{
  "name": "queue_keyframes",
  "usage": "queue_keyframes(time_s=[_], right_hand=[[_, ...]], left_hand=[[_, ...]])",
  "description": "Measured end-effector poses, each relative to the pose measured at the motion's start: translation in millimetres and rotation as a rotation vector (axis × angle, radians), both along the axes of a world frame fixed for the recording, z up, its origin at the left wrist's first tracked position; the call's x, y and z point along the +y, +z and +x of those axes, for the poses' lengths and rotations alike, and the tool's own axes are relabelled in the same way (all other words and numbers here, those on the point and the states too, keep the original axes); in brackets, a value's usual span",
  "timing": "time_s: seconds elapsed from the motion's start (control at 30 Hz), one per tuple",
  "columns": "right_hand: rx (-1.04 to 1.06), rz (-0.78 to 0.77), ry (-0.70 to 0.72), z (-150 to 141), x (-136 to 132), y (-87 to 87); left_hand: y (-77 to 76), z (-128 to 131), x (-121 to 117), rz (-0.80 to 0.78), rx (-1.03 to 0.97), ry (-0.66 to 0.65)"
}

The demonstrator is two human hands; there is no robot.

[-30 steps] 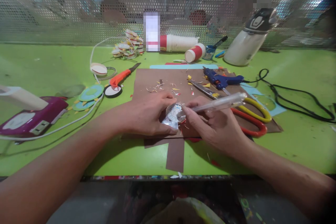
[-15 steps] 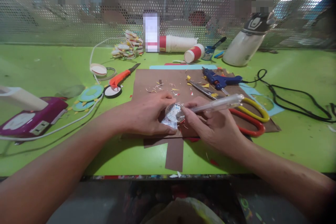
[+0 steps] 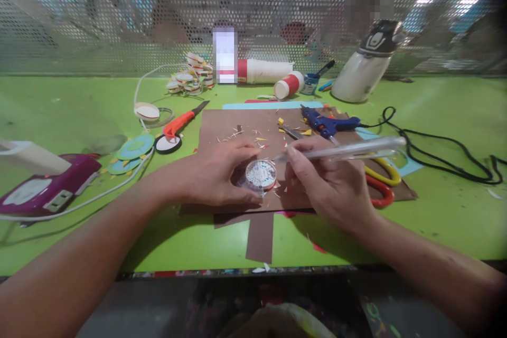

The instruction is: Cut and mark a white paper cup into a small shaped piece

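Note:
My left hand [image 3: 214, 173] rests low over a brown sheet [image 3: 216, 121], its thumb and fingers curved around a small round disc [image 3: 260, 173]. The disc's top is white with blue markings, and some red shows along its lower edge. A see-through, crinkled piece lies under or around the disc by my left thumb; its full shape is hidden. My right hand [image 3: 330, 177] grips a clear-barrelled pen [image 3: 356, 148], held nearly level, its tip by the disc's upper right edge. Behind that hand lie scissors [image 3: 382, 198] with red and yellow handles.
A blue glue gun [image 3: 328, 122] with black cord and scattered paper scraps lie on the sheet. An orange utility knife [image 3: 178, 122] and white tape roll [image 3: 168, 142] are left. Paper cups [image 3: 289, 84], a bottle [image 3: 361, 76] and a purple power socket [image 3: 47, 185] stand around.
My right hand has lifted the pen tip off the disc and moved slightly right. More of the disc's patterned top now shows, with the see-through piece lower. The whole view has shifted a little.

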State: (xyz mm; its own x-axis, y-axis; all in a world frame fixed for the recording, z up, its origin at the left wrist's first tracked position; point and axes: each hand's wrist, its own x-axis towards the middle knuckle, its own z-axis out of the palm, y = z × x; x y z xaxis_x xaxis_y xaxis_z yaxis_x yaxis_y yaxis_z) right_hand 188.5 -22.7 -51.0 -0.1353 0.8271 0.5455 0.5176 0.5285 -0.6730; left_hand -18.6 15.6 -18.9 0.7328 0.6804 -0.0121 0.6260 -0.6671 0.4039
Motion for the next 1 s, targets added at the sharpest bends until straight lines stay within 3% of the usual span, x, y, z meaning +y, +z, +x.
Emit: queue_keyframes(time_s=[0.17,0.37,0.7,1.0], right_hand=[[0.101,-0.109,0.142,-0.2,2.0,-3.6],[0.089,-0.105,0.151,0.3,1.3,-4.2],[0.118,-0.162,0.166,-4.3,-2.9,2.3],[0.023,-0.118,0.161,-4.2,-1.6,-1.3]], left_hand=[[6.6,-5.2,1.2,0.046,0.039,0.046],[6.4,-3.8,-1.4,0.000,0.088,-0.003],[5.4,-4.8,-0.8,-0.037,0.092,0.024],[1.2,-4.8,1.9,0.000,0.045,-0.019]])
